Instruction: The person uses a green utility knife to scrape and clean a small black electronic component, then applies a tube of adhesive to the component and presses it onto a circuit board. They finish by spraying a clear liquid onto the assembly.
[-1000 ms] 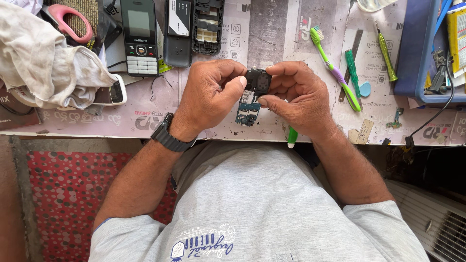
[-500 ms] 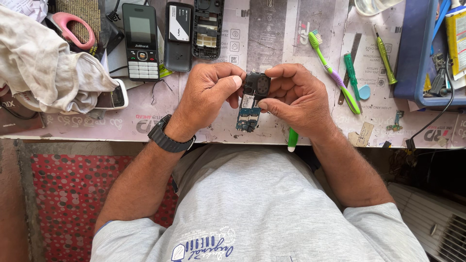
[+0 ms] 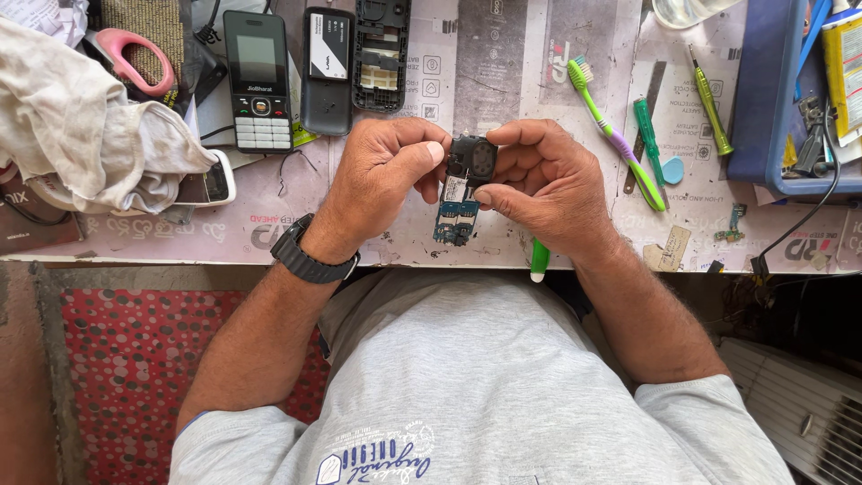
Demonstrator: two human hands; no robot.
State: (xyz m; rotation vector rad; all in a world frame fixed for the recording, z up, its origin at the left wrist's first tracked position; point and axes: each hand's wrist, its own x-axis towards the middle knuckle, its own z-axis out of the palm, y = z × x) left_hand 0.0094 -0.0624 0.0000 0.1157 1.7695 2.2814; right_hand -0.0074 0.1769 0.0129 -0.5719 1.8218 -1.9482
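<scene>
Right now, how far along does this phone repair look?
Done: one phone is stripped, its empty black frame lying on the bench. In hand: left hand and right hand grip its circuit board with a black part on top. Left: the frame awaits refitting; the green screwdriver lies unused.

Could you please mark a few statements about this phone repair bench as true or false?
1. Both hands hold the small circuit board. True.
2. The left hand wears a black wristwatch. True.
3. The toothbrush lies to the left of the keypad phone. False: it lies to the right of the hands.
4. The pink-handled scissors are in the right hand. False: they lie at the far left, by the cloth.
5. A green screwdriver lies beside the toothbrush. True.
</scene>
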